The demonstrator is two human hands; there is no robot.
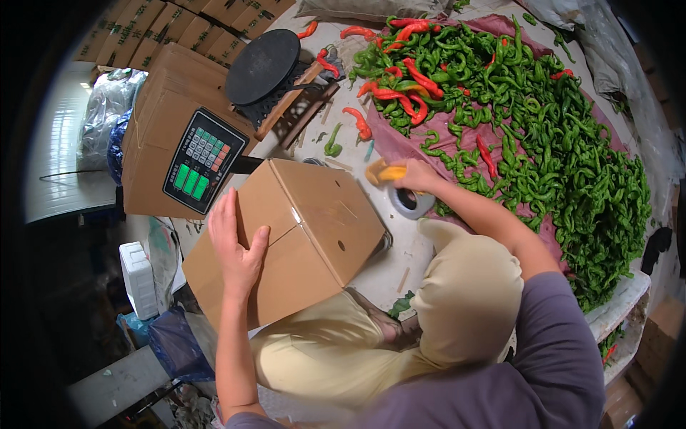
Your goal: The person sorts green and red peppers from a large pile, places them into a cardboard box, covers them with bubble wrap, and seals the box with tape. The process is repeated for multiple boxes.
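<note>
A closed cardboard box (300, 236) lies tilted in front of me, with a strip of clear tape on its seam. My left hand (236, 241) rests against the box's side, palm down with the thumb spread. My right hand (415, 176) grips a yellow tape dispenser (387, 172), slightly blurred, to the right of the box. Just below that hand, a roll of tape (411, 202) is near the floor by the edge of the pink cloth (447, 139). Behind the box stands a black scale display (205, 161) with its screens lit green.
Green and red peppers (536, 150) are heaped on the cloth at the right. A weighing scale with a round black plate (262, 67) stands at the back, beside a large cardboard box (177, 112). A white foam box (138, 279) and a blue plastic bag (179, 343) are at the left.
</note>
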